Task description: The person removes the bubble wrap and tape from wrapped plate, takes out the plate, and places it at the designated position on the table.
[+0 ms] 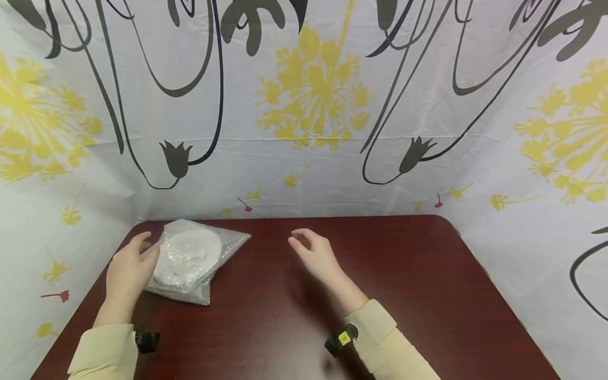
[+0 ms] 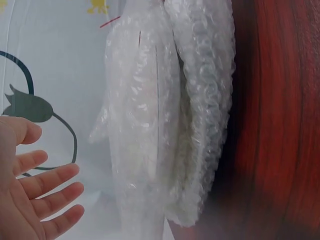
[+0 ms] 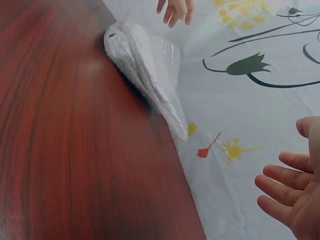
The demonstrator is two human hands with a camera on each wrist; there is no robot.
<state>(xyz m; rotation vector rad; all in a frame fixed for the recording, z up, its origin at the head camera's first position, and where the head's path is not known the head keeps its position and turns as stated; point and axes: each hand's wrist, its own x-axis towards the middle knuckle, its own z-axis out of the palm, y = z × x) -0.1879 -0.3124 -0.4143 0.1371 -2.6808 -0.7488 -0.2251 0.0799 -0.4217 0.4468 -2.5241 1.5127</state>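
A round white plate (image 1: 192, 253), wrapped in clear bubble wrap (image 1: 201, 295), lies on the left part of the dark red table. From the side, in the left wrist view, the bubble wrap (image 2: 205, 100) shows as two puffy layers with a gap between them. My left hand (image 1: 130, 266) hovers at the left edge of the package, overlapping it in the head view, its fingers relaxed and holding nothing. Farther right, over the middle of the table, my right hand (image 1: 315, 256) hangs in the air with loosely bent fingers and nothing in it.
The reddish-brown wooden table (image 1: 404, 274) has rounded far corners. Behind it and along both sides hangs a white cloth (image 1: 228, 174) with yellow flowers and grey stems. Each wrist carries a small black camera (image 1: 148, 342).
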